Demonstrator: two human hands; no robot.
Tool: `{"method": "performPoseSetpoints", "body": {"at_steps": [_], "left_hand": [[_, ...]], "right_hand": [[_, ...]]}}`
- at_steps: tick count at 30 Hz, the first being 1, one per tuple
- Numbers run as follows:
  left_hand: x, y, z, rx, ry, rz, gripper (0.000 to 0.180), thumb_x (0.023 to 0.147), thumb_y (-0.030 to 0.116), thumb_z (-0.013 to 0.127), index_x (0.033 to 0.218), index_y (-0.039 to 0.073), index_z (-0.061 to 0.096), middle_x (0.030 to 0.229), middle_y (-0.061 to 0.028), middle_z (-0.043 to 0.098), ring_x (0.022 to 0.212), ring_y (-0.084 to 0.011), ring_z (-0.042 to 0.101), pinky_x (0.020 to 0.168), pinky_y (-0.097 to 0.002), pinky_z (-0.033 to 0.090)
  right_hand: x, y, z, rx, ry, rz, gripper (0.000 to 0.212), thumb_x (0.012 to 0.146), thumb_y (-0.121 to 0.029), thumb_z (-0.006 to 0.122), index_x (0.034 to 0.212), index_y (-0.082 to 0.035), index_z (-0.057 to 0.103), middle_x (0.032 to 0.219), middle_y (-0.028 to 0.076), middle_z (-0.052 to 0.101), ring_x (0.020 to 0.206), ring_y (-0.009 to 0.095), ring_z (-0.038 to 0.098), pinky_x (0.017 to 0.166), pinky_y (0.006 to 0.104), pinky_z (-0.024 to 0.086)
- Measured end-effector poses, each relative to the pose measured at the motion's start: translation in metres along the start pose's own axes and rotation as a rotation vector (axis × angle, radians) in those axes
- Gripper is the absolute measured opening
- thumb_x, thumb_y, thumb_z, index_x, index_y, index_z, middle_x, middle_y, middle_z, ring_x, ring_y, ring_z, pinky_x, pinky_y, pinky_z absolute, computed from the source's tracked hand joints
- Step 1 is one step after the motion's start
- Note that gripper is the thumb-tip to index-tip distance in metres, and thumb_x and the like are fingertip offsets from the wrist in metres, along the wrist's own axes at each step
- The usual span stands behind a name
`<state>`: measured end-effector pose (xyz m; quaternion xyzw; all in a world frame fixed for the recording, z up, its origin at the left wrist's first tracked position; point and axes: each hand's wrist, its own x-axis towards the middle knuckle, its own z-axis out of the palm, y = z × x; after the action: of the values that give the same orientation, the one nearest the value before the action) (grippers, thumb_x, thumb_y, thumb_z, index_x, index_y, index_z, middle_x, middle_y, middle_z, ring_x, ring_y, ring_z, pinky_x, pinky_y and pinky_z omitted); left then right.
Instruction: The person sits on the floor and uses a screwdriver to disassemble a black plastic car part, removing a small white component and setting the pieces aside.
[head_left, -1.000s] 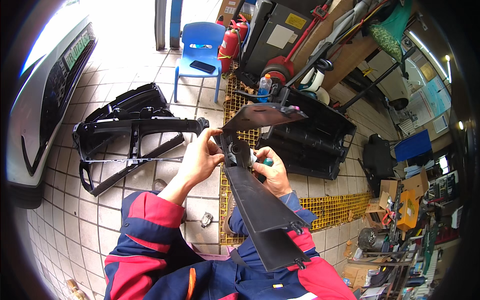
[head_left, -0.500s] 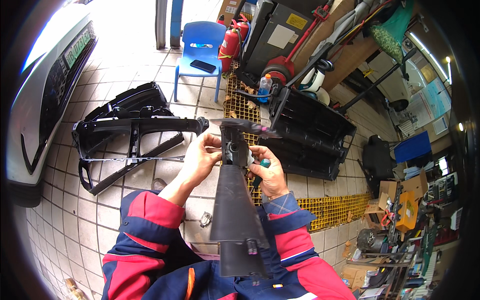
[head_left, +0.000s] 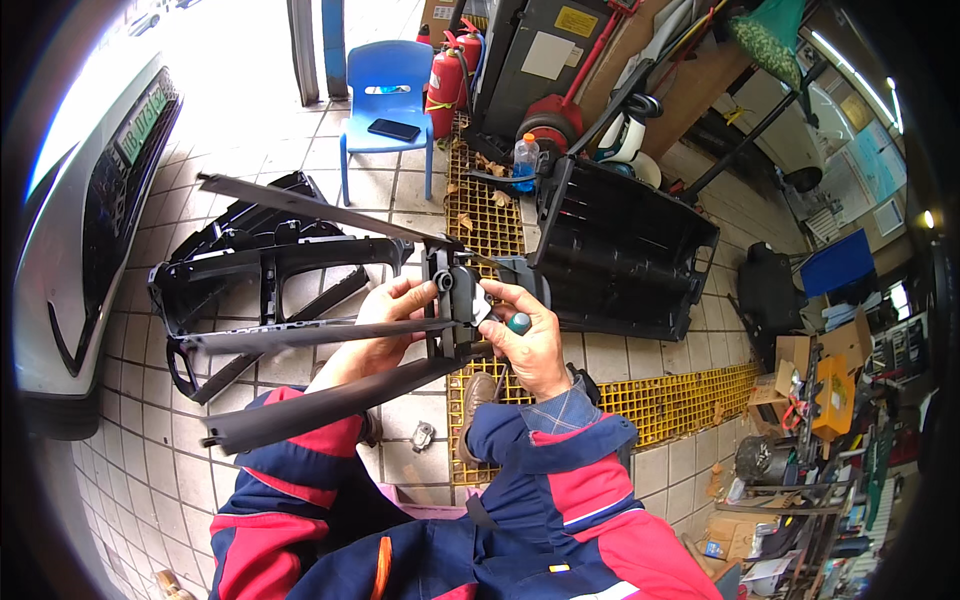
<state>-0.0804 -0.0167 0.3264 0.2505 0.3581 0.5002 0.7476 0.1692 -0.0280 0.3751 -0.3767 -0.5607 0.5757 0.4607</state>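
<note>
A black plastic slatted part [head_left: 330,395] is raised in front of me, its long slats pointing left from a short upright frame. My left hand [head_left: 392,302] is closed around the frame's left side, thumb near a round socket. On the other side, my right hand [head_left: 535,352] pinches a small whitish piece [head_left: 481,303] against the frame. A green-handled screwdriver [head_left: 518,323] is tucked in that same hand; its shaft is hidden. Below the hands, a small grey metallic-looking part [head_left: 423,436] lies on the floor tiles.
Black bumper-like trim frames [head_left: 270,270] lie at left, beside a white car [head_left: 60,240]. A large black panel [head_left: 630,250] rests at right. Further off stand a blue chair [head_left: 385,100] with a phone [head_left: 394,129], and red fire extinguishers [head_left: 445,90]. Yellow grating [head_left: 670,405] crosses the floor.
The slatted part has been turned: its slats pointed toward my lap before and now extend left. Both hands have kept hold of it, and the screwdriver is still in my right hand.
</note>
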Motion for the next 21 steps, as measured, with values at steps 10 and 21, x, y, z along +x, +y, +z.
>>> {"method": "performPoseSetpoints", "body": {"at_steps": [10, 21], "left_hand": [[0.017, -0.013, -0.008, -0.218, -0.275, 0.001, 0.046, 0.114, 0.031, 0.069, 0.152, 0.007, 0.061, 0.133, -0.0113, 0.078, 0.117, -0.0257, 0.079, 0.099, -0.0454, 0.067], [0.008, -0.009, 0.014, -0.144, -0.233, 0.1, 0.042, 0.113, 0.026, 0.072, 0.149, 0.008, 0.062, 0.125, -0.0031, 0.074, 0.108, -0.0157, 0.074, 0.098, -0.0386, 0.064]], "right_hand": [[-0.011, -0.025, 0.008, -0.216, 0.071, -0.03, 0.065, 0.088, 0.009, 0.089, 0.149, -0.003, 0.071, 0.125, 0.002, 0.077, 0.103, 0.01, 0.069, 0.095, 0.027, 0.059], [-0.011, -0.022, 0.004, -0.307, 0.122, -0.206, 0.054, 0.085, 0.009, 0.09, 0.137, -0.001, 0.079, 0.107, 0.004, 0.072, 0.097, 0.013, 0.069, 0.088, 0.0278, 0.059]]}}
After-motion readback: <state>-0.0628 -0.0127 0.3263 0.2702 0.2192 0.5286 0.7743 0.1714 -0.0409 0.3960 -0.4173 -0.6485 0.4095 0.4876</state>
